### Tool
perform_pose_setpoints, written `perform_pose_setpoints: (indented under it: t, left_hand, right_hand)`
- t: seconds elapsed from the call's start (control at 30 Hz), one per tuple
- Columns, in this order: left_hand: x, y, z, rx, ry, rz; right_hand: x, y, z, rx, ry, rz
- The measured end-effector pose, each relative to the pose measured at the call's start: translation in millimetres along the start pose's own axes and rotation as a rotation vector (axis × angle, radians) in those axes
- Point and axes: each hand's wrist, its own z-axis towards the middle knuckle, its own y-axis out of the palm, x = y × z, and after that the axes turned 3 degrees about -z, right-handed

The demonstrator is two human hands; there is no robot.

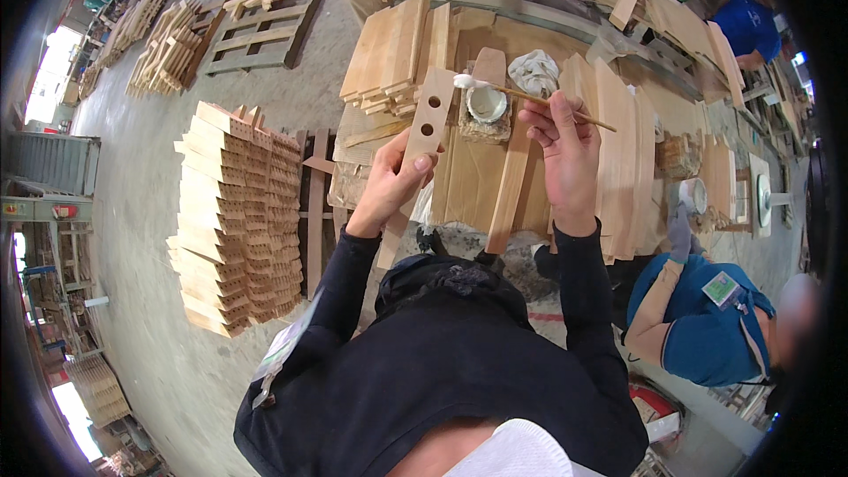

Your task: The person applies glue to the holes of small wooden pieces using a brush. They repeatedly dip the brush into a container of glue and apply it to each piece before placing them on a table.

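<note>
The wooden piece, two-holed, rises from the left hand's fingers, clamped on its lower end; beyond them, rightward, sits a white pot; farther right, the right hand's fingers pinch a thin stick, its white-coated tip near the piece's top.

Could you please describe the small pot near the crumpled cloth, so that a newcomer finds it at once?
On the cardboard-covered table in front of the person, find the crumpled white cloth. The small pot stands just left of it and nearer the person. It is round and open, with white material inside; the similar container farther right is at a co-worker's gloved hand instead.
</note>
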Motion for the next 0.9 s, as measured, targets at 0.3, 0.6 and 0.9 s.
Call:
perform_pose_setpoints:
  t: [0.3, 0.6, 0.9]
  left_hand:
    - [3, 13, -5, 0.055, 0.027, 0.044]
    - [14, 22, -14, 0.058, 0.048, 0.128]
    - [10, 24, -15, 0.081, 0.058, 0.128]
  right_hand:
    - [8, 6, 0, -0.015, -0.171, -0.076]
    - [10, 9, -10, -0.070, -0.118, -0.022]
    - [6, 5, -36, -0.152, -0.142, -0.121]
